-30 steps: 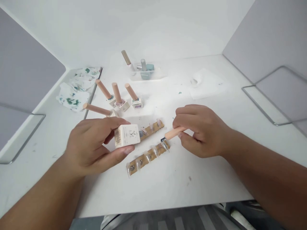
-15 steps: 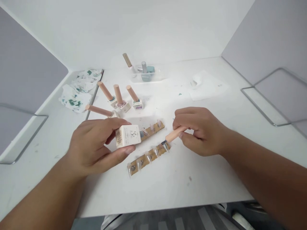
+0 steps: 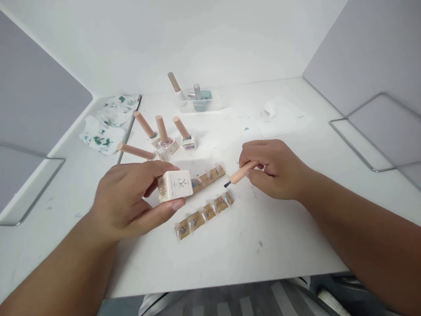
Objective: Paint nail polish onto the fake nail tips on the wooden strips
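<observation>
Left hand (image 3: 131, 199) grips small square cream polish bottle (image 3: 175, 185) above white bench (image 3: 230, 245). Right hand (image 3: 274, 169) pinches peach-handled brush (image 3: 239, 174), dark tip just above two brown strips of clear nail tips (image 3: 204, 213). Painting step likely; steady aim needed.

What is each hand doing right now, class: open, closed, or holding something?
Left hand: closed on the white polish bottle.
Right hand: closed on the brush cap, its tip above the nail strips.
</observation>
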`<control>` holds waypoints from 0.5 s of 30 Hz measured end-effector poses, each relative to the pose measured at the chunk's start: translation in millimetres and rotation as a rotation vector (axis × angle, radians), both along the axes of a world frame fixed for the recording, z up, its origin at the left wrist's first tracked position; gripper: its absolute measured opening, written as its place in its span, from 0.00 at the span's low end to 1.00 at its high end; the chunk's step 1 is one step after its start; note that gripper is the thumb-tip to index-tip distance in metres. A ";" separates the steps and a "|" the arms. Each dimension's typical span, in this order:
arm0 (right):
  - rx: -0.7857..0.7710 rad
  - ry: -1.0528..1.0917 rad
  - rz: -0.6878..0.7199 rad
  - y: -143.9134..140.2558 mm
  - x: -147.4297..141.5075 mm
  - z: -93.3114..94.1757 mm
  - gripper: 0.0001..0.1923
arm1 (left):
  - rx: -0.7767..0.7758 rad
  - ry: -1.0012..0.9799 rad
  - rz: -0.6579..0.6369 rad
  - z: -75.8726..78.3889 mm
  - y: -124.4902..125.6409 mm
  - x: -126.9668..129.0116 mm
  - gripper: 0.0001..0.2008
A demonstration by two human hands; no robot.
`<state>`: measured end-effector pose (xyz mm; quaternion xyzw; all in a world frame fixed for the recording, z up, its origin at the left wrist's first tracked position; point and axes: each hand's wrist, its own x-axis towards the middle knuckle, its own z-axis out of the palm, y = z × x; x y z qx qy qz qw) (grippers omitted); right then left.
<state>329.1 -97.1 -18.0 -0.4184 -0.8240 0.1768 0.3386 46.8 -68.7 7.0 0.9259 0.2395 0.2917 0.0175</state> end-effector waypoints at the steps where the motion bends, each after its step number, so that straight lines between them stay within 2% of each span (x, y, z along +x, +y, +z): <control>1: -0.013 0.039 0.024 0.1 0.3 -0.2 0.05 | 0.001 -0.003 0.000 -0.2 0.2 0.0 0.13; 4: -0.066 0.079 0.078 0.2 0.6 -1.4 0.05 | -0.002 -0.006 0.000 0.0 0.4 0.0 0.13; 8: -0.053 0.023 0.011 0.5 1.0 -3.2 0.05 | 0.001 0.004 -0.002 1.4 -0.1 0.1 0.13; 12: -0.057 0.077 0.101 0.7 1.1 -3.5 0.05 | 0.028 0.009 0.011 2.2 -0.5 0.4 0.12; 15: -0.062 0.009 0.049 1.0 1.4 -3.3 0.05 | 0.024 -0.004 0.006 1.6 -0.4 0.4 0.12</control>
